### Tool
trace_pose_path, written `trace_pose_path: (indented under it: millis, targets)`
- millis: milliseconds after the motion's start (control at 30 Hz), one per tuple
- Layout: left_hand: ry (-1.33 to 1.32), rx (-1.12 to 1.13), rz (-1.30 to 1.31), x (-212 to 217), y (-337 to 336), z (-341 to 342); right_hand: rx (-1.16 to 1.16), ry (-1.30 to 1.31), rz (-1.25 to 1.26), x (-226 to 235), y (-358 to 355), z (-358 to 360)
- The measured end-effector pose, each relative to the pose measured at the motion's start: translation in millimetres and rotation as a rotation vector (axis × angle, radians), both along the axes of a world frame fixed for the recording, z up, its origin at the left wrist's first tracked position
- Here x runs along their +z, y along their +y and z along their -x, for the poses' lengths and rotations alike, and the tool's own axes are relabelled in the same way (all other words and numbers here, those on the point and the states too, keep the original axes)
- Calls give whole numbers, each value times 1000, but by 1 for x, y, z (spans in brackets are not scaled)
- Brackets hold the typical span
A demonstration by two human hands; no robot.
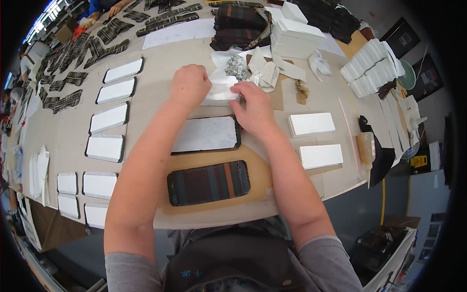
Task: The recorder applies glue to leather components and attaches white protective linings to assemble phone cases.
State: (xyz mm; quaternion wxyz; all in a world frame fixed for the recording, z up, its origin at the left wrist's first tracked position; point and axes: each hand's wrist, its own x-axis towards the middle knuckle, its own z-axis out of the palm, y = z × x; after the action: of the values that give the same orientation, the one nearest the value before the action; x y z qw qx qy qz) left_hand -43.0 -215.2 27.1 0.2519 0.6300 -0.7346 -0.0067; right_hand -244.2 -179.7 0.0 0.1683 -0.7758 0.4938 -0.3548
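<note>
Between my hands is a small stack of white sheets, its top sheet lifted and creased. My left hand is closed at the stack's left end; its fingertips are turned away, so what they pinch is hidden. My right hand holds the stack's right end, thumb low and fingers on top. Just nearer lies a dark-edged panel with a white face, partly behind my left forearm. Closer to me, a dark striped, plaid-like fabric panel with rounded corners lies on a brown board.
Several white panels with dark edges line the left. Two white stacks lie right. Behind my hands are a crumpled silvery clump, white scraps and dark fabric bundles. Plaid strips spread far left, near another person's hand.
</note>
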Motion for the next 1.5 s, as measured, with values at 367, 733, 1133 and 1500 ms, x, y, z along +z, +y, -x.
trace_pose_path:
  millis: [367, 733, 1133, 1500]
  targets:
    - [1118, 173, 191, 65, 127, -92, 41, -432, 32, 34, 11, 2]
    - [1317, -180, -137, 64, 224, -32, 658, -771, -680, 114, 111, -44]
    - [1078, 114, -322, 18, 284, -32, 305, -506, -634, 55, 150, 11]
    - [593, 170, 28, -10, 285, -8, 184, -200, -519, 45, 147, 21]
